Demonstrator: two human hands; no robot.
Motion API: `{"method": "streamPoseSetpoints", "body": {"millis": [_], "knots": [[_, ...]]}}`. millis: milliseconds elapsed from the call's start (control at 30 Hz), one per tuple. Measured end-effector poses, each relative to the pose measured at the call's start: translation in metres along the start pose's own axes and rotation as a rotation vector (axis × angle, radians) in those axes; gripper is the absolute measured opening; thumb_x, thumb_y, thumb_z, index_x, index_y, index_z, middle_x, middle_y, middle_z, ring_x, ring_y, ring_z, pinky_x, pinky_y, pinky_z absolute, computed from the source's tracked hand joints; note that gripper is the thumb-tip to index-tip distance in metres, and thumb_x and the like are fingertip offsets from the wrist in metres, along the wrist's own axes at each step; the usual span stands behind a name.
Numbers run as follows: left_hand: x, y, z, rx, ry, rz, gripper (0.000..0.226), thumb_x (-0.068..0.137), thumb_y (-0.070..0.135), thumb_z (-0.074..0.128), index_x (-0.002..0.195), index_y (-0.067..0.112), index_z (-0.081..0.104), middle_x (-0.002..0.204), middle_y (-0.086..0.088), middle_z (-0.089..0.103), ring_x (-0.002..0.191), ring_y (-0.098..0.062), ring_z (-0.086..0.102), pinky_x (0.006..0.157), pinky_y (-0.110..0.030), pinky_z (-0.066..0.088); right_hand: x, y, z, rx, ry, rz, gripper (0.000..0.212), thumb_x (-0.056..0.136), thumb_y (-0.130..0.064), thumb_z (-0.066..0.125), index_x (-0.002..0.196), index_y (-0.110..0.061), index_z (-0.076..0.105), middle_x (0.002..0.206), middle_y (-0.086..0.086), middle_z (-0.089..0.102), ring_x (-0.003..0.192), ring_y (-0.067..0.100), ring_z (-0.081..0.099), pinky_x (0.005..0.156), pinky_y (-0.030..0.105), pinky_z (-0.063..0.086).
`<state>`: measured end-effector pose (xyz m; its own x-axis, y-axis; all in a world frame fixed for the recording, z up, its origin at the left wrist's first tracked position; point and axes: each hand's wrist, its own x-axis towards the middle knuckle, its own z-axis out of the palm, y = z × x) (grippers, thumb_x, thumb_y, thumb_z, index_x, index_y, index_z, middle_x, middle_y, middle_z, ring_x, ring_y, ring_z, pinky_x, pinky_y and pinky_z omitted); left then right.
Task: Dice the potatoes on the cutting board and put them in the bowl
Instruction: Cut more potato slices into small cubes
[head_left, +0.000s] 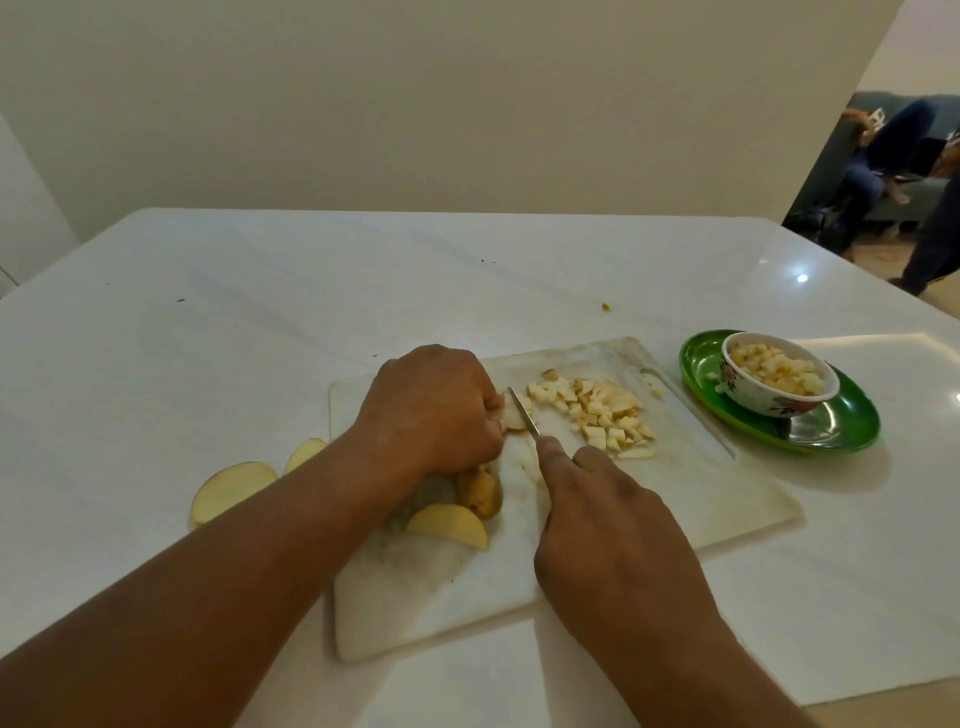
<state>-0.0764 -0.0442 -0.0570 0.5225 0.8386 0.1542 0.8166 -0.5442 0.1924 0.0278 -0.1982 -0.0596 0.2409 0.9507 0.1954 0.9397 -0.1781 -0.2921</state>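
Pressing a potato piece (514, 415) onto the board (691, 483), the left hand (436, 410) is curling its fingers around it. The right hand (608, 525) is gripping a knife (523, 411), forefinger lying along the spine, the blade resting on the piece just beside the left fingertips. A pile of dice (597, 413) is sitting right of the blade. Two wedges (467, 509) are lying on the board's near-left part, and two slices (234, 488) are lying on the worktop (208, 338). The bowl (779, 379), holding dice, is standing on a green plate (841, 426) right of the board.
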Motion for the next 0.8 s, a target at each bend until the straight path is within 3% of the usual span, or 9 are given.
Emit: {"method": "streamPoseSetpoints", "body": {"millis": [167,300,400,467,567,800], "knots": [[0.001,-0.002,0.003,-0.004,0.008,-0.008,0.028,0.087,0.053,0.066,0.096,0.033,0.081,0.092,0.012,0.073,0.083,-0.011,0.062,0.079,-0.034,0.059,-0.024,0.003,-0.008,0.006,-0.085,0.047,0.067,0.096,-0.015,0.031,0.156,-0.034,0.006,0.124,-0.009,0.043,0.093,0.013,0.058,0.073,0.024,0.044],[0.0,-0.005,0.002,-0.017,0.007,0.016,0.03,0.09,0.054,0.065,0.109,0.037,0.079,0.1,0.013,0.072,0.092,-0.011,0.061,0.082,-0.032,0.055,-0.036,0.006,-0.017,-0.035,-0.101,0.089,0.065,0.097,-0.021,0.033,0.154,-0.037,0.006,0.113,-0.013,0.041,0.094,0.011,0.057,0.076,0.022,0.045],[-0.004,-0.008,0.001,-0.056,0.018,0.039,0.033,0.091,0.055,0.067,0.118,0.038,0.076,0.116,0.015,0.072,0.105,-0.011,0.061,0.085,-0.026,0.048,-0.033,0.004,-0.023,-0.042,-0.028,0.061,0.063,0.097,-0.023,0.034,0.153,-0.038,0.01,0.104,-0.013,0.04,0.088,0.009,0.055,0.067,0.021,0.039],[-0.006,-0.012,0.0,-0.158,0.033,0.011,0.035,0.088,0.056,0.073,0.117,0.037,0.077,0.12,0.016,0.072,0.107,-0.007,0.061,0.082,-0.021,0.043,-0.019,-0.001,-0.018,-0.044,0.029,0.031,0.063,0.096,-0.021,0.037,0.153,-0.036,0.015,0.11,-0.013,0.044,0.087,0.01,0.053,0.064,0.022,0.035],[-0.007,-0.017,0.001,-0.243,0.046,-0.012,0.034,0.083,0.057,0.077,0.111,0.038,0.079,0.115,0.016,0.074,0.106,-0.005,0.064,0.084,-0.021,0.048,0.01,-0.005,-0.002,-0.021,0.04,0.009,0.063,0.094,-0.018,0.041,0.153,-0.032,0.023,0.126,-0.006,0.049,0.1,0.014,0.055,0.072,0.021,0.037],[-0.004,-0.017,0.002,-0.264,0.036,-0.043,0.031,0.079,0.059,0.079,0.101,0.037,0.082,0.105,0.021,0.074,0.101,-0.004,0.066,0.09,-0.032,0.055,0.003,-0.001,0.007,-0.024,-0.007,-0.011,0.064,0.096,-0.017,0.034,0.156,-0.032,0.015,0.122,-0.007,0.046,0.093,0.014,0.057,0.068,0.022,0.037]]}}
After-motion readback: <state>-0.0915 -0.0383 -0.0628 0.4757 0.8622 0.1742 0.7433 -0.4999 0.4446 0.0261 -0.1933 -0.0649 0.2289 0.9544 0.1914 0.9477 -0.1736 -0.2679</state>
